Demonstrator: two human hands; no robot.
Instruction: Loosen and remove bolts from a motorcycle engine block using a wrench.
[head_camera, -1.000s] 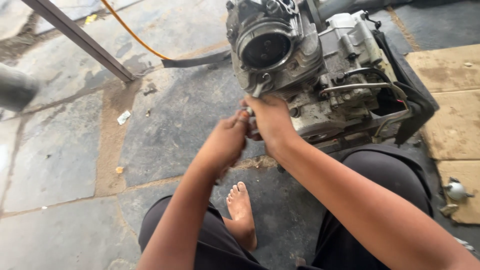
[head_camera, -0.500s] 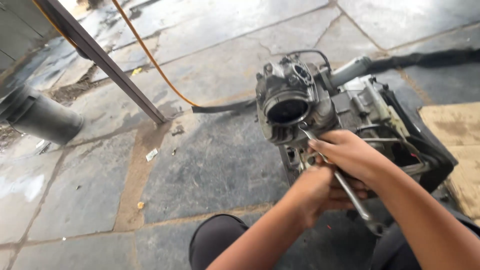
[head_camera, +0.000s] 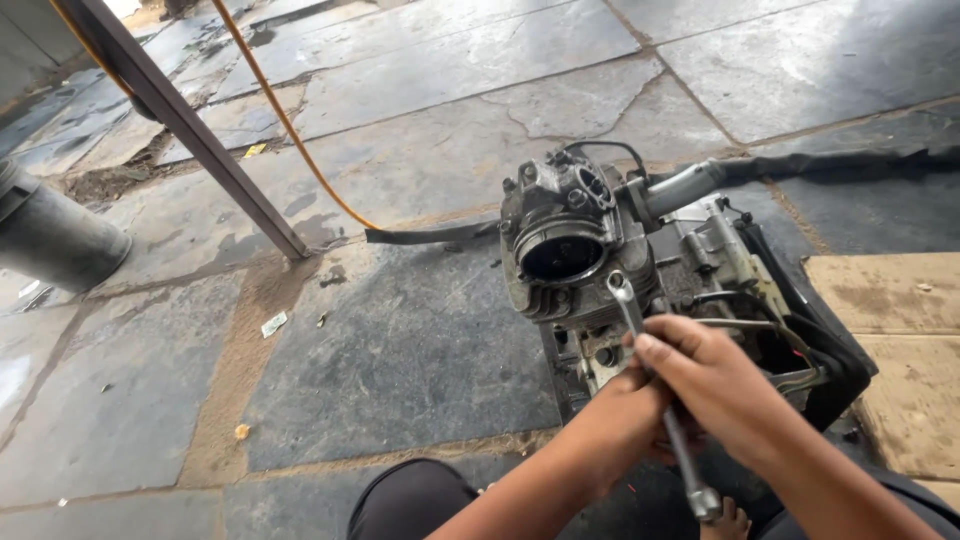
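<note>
A grey motorcycle engine sits on the stone floor, its round open cylinder port facing me. My right hand grips a long metal wrench near its middle; the ring end rests against the engine just below the port, and the other end points down toward my foot. My left hand is closed under the right hand, low against the engine's front; what its fingers hold is hidden.
A black tray edge holds the engine's right side. An orange hose and a slanted metal bar cross the floor at left. A grey cylinder lies far left. Cardboard lies at right.
The view has shifted so the engine sits lower and more central. My right hand has drawn the wrench back, with its ring end now just below the port. Both hands stay close together.
</note>
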